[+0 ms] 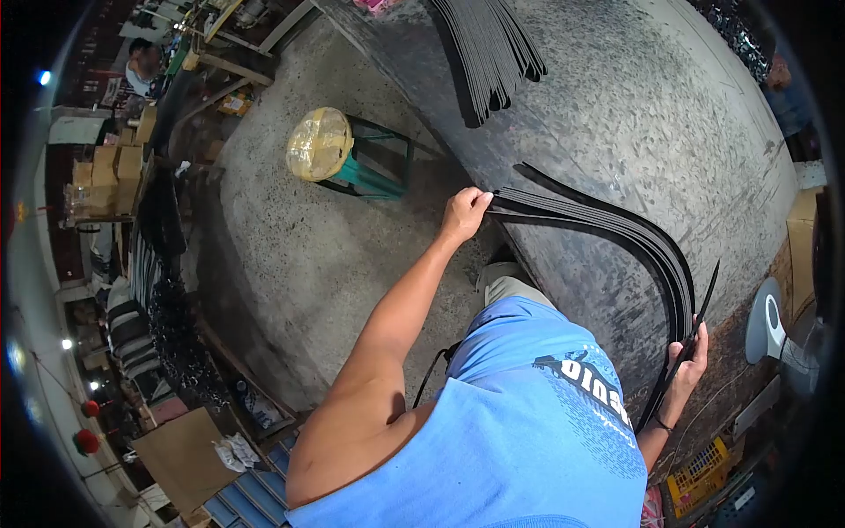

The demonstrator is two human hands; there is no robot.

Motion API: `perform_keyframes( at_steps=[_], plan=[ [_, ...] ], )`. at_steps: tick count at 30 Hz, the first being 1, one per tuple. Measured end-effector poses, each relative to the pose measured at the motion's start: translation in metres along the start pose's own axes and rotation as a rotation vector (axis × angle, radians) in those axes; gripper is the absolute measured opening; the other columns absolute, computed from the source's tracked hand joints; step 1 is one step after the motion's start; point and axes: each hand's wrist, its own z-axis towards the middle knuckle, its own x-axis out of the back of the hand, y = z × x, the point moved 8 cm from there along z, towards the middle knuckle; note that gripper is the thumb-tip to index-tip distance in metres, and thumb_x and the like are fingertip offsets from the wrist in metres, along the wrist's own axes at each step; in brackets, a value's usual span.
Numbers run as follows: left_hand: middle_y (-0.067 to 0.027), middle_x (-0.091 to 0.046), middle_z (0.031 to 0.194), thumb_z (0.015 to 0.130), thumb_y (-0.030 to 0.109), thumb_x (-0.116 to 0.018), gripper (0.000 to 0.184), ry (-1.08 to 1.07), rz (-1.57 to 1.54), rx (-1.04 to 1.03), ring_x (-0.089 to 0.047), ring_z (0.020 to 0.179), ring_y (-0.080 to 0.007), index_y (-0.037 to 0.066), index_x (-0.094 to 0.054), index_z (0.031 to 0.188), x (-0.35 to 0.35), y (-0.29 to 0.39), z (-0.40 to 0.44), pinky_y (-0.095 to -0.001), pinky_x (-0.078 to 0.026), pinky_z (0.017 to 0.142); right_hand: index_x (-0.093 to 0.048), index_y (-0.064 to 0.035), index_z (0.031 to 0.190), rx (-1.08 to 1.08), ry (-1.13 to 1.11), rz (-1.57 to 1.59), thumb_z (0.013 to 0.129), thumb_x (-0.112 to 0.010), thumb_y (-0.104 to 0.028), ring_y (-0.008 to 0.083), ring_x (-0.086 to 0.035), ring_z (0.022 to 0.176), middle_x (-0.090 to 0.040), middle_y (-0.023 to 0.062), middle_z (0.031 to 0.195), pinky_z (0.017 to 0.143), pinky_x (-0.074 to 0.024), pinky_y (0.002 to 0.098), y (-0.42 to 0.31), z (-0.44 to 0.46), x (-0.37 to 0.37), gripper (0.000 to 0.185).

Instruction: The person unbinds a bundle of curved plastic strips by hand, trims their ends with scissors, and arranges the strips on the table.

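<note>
A bundle of long, thin black strips [616,220] bends in a curve over the dark worktable [607,299]. At the table's near edge, my left hand [466,214] is closed on one end of the bundle. My right hand [688,352] wraps round the other end, farther right, with its fingers partly hidden. A thin, pointed dark piece [709,290] sticks up beside that hand; whether it is a strip's end or a tool I cannot tell. One strip [563,187] stands apart from the bundle near my left hand. Another fanned stack of black strips [493,48] lies at the table's far end.
Left of the table stands a green stool [374,167] with a taped, tan round seat. A white fan-like object [767,321] and a yellow crate [700,475] are at the right. Cardboard boxes [110,180] are piled far left, and a person [141,69] is in the background.
</note>
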Motion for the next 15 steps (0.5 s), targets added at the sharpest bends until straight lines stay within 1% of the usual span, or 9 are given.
perform_keyframes(
  at_steps=[2,3,5,7,9,11,13,15],
  plan=[
    [-0.0152,-0.062,0.077,0.089,0.023,-0.063,0.024,0.088,-0.116,-0.053,-0.061,0.072,-0.0303,0.001,-0.065,0.082,0.004,0.004,0.002,-0.0387,-0.048,0.068,-0.042,0.0039,0.139,-0.003,0.005,0.007,0.090,-0.054,-0.001,0.0147,-0.052,0.101,-0.051,0.0115,0.132,0.080,-0.0449,0.0221,0.000,0.000,0.002,0.050],
    [-0.0152,-0.062,0.077,0.089,0.023,-0.063,0.024,0.088,-0.117,-0.049,-0.061,0.072,-0.0303,0.001,-0.065,0.082,0.004,0.001,0.003,-0.0387,-0.048,0.068,-0.042,0.0040,0.139,0.008,-0.002,-0.024,0.090,-0.055,-0.002,0.0149,-0.052,0.102,-0.051,0.0112,0.132,0.081,-0.0448,0.0220,0.001,-0.001,0.004,0.050],
    [-0.0141,-0.063,0.081,0.087,0.021,-0.065,0.019,0.095,-0.036,-0.124,-0.062,0.073,-0.0287,0.002,-0.067,0.087,0.003,0.004,0.004,-0.0376,-0.049,0.068,-0.042,0.0040,0.139,0.019,-0.010,-0.055,0.090,-0.055,-0.002,0.0150,-0.052,0.103,-0.051,0.0109,0.132,0.081,-0.0446,0.0218,0.006,-0.002,0.008,0.050],
    [-0.0129,-0.063,0.083,0.086,0.021,-0.066,0.019,0.081,-0.039,-0.101,-0.062,0.074,-0.0270,0.002,-0.067,0.089,0.001,0.004,0.002,-0.0368,-0.050,0.069,-0.043,0.0043,0.138,-0.041,-0.002,0.024,0.090,-0.057,-0.003,0.0150,-0.051,0.103,-0.051,0.0099,0.130,0.081,-0.0442,0.0217,0.019,-0.003,0.013,0.051],
    [-0.0118,-0.063,0.085,0.085,0.020,-0.067,0.019,0.066,-0.041,-0.080,-0.062,0.074,-0.0253,0.002,-0.068,0.090,0.000,0.004,0.000,-0.0360,-0.050,0.069,-0.043,0.0042,0.138,-0.042,-0.003,0.024,0.090,-0.057,-0.004,0.0148,-0.051,0.103,-0.051,0.0095,0.130,0.081,-0.0441,0.0216,0.016,-0.003,0.013,0.051],
    [-0.0094,-0.061,0.086,0.082,0.021,-0.070,0.020,0.019,-0.081,-0.024,-0.062,0.074,-0.0225,0.003,-0.068,0.091,-0.003,0.000,0.000,-0.0351,-0.050,0.070,-0.043,0.0041,0.138,-0.041,-0.003,0.024,0.090,-0.058,-0.005,0.0145,-0.051,0.103,-0.051,0.0092,0.129,0.081,-0.0440,0.0215,0.015,-0.002,0.013,0.051],
    [-0.0087,-0.060,0.085,0.080,0.020,-0.072,0.020,-0.003,-0.096,-0.034,-0.061,0.074,-0.0215,0.004,-0.067,0.090,-0.004,0.001,0.001,-0.0345,-0.050,0.070,-0.043,0.0039,0.138,-0.030,-0.003,-0.043,0.091,-0.058,-0.006,0.0143,-0.051,0.103,-0.051,0.0096,0.130,0.081,-0.0436,0.0212,0.015,-0.001,0.011,0.051],
    [-0.0081,-0.059,0.084,0.079,0.020,-0.073,0.020,-0.023,-0.112,-0.044,-0.061,0.074,-0.0205,0.004,-0.067,0.090,-0.004,0.002,0.002,-0.0340,-0.050,0.070,-0.043,0.0039,0.138,-0.024,0.001,-0.037,0.091,-0.059,-0.006,0.0143,-0.052,0.103,-0.051,0.0098,0.130,0.082,-0.0440,0.0213,0.011,0.001,0.010,0.051]
  ],
)
